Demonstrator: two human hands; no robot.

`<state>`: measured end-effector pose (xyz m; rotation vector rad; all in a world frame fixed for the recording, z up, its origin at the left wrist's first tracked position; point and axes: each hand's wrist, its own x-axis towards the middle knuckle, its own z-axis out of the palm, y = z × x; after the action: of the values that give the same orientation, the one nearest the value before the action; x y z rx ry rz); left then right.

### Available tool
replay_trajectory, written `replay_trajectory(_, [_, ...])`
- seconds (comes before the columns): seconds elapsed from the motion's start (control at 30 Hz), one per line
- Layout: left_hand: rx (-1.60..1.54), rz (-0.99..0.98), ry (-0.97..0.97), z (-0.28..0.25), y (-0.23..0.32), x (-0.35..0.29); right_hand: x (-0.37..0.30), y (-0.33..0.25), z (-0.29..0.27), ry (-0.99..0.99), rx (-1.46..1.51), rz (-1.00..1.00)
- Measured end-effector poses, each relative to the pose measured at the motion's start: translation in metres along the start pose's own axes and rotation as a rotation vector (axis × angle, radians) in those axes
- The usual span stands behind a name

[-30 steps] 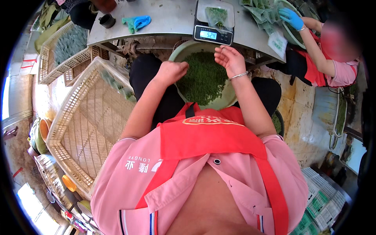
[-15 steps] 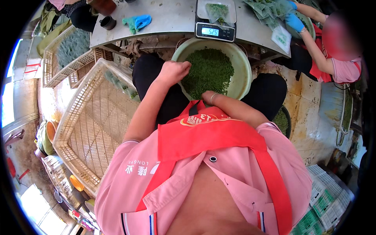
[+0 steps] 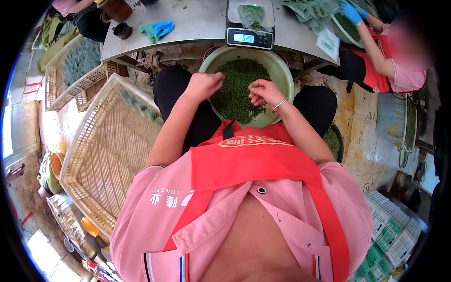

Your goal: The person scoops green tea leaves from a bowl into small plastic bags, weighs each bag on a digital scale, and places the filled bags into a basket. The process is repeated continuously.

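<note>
A pale green basin (image 3: 285,75) sits between my knees, holding a heap of small round green berries (image 3: 237,89) that look like green peppercorns. My left hand (image 3: 206,86) hangs over the basin's left side, fingers closed; whatever may be inside them is hidden. Above the right part of the heap, my right hand (image 3: 265,94) is curled with thumb and forefinger pinched together, and anything held there is too small to make out. Just past the basin, a digital scale (image 3: 249,38) on the table bears a clear bag of green berries (image 3: 252,17).
The metal table (image 3: 197,23) carries a blue-green glove (image 3: 157,31), a dark cup (image 3: 122,31) and filled bags (image 3: 307,13). To my left stand a large cream crate (image 3: 77,141) and a smaller crate (image 3: 55,98). At right, a co-worker's blue-gloved hands (image 3: 351,11) are over another basin (image 3: 345,30).
My right hand has risen from the basin's near edge to above the berries. My left hand remains closed at the left side. The co-worker's gloved hands have shifted away from the bags.
</note>
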<state>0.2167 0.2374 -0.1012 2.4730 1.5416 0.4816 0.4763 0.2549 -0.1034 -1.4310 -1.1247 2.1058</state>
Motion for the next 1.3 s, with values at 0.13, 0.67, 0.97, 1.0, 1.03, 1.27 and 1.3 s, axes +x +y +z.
replay_trajectory(0.13, [-0.097, -0.073, 0.064, 0.001, 0.017, -0.001, -0.001, -0.016, 0.01, -0.008, -0.299, -0.03])
replay_trajectory(0.67, [-0.303, 0.199, 0.14, 0.014, 0.049, -0.009, -0.018, -0.016, 0.022, -0.228, -0.294, 0.045])
replay_trajectory(0.97, [-0.29, 0.073, 0.052, 0.014, 0.046, -0.008, -0.007, -0.031, -0.001, -0.152, 0.284, -0.106])
replay_trajectory(1.0, [-0.29, 0.081, 0.034, 0.015, 0.045, -0.006, 0.007, -0.042, -0.007, -0.122, 0.416, -0.174])
replay_trajectory(1.03, [-0.291, 0.084, 0.01, 0.017, 0.045, -0.006, 0.023, -0.058, -0.009, -0.118, 0.598, -0.299])
replay_trajectory(1.27, [-0.261, 0.037, 0.01, 0.012, 0.048, -0.013, 0.017, -0.063, -0.003, 0.085, 0.37, -0.271])
replay_trajectory(1.3, [-0.315, -0.01, 0.01, 0.011, 0.049, -0.012, 0.013, -0.05, 0.0, 0.127, 0.223, -0.27])
